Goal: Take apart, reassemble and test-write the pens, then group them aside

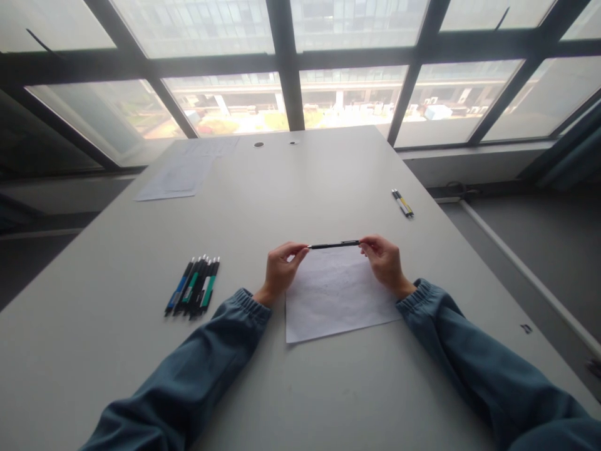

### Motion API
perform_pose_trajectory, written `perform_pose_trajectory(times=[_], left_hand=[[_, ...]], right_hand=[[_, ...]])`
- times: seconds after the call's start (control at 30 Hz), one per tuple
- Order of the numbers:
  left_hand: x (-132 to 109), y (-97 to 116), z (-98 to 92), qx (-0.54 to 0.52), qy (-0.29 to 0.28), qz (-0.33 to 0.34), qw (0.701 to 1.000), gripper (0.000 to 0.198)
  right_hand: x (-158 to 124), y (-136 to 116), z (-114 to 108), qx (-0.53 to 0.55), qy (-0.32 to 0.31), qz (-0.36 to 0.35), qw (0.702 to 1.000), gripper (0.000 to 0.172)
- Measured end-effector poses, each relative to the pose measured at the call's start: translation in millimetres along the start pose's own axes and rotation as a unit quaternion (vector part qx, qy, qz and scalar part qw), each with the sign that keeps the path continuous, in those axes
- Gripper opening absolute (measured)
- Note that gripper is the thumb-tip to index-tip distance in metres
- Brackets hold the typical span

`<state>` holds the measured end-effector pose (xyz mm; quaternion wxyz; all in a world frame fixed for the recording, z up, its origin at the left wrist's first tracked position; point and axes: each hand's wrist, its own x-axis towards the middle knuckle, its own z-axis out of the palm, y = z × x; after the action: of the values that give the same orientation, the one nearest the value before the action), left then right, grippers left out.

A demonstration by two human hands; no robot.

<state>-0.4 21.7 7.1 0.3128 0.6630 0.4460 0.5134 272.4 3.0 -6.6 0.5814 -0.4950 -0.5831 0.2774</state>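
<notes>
A black pen (334, 245) is stretched level between my two hands, above the far edge of a white sheet of paper (335, 300). My left hand (282, 269) pinches its silver tip end between thumb and fingers. At the other end, by the clip, my right hand (384, 263) grips it the same way. Left of my left forearm lies a row of several pens (192, 287), black with blue, green and white parts, side by side with tips pointing away from me.
Yellow and white pens (402, 203) lie together near the table's right edge. More paper sheets (176, 172) rest at the far left of the white table (300, 401). A small dark scrap (526, 328) sits by the right edge. Windows stand behind the table.
</notes>
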Motion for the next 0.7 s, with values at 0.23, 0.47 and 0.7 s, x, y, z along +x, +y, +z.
perform_pose_trajectory(times=[0.23, 0.47, 0.7], left_hand=[[0.6, -0.5, -0.4, 0.005, -0.005, 0.002, 1.0, 0.019], [0.6, 2.7, 0.2, 0.012, -0.008, 0.003, 1.0, 0.02], [1.2, -0.4, -0.7, 0.017, -0.011, -0.002, 1.0, 0.021]], right_hand=[[0.1, 1.3, 0.8, -0.024, 0.005, -0.009, 1.0, 0.015], [1.0, 1.4, 0.5, -0.03, 0.009, -0.009, 0.999, 0.014], [1.2, -0.4, 0.4, -0.035, 0.009, -0.007, 0.999, 0.018]])
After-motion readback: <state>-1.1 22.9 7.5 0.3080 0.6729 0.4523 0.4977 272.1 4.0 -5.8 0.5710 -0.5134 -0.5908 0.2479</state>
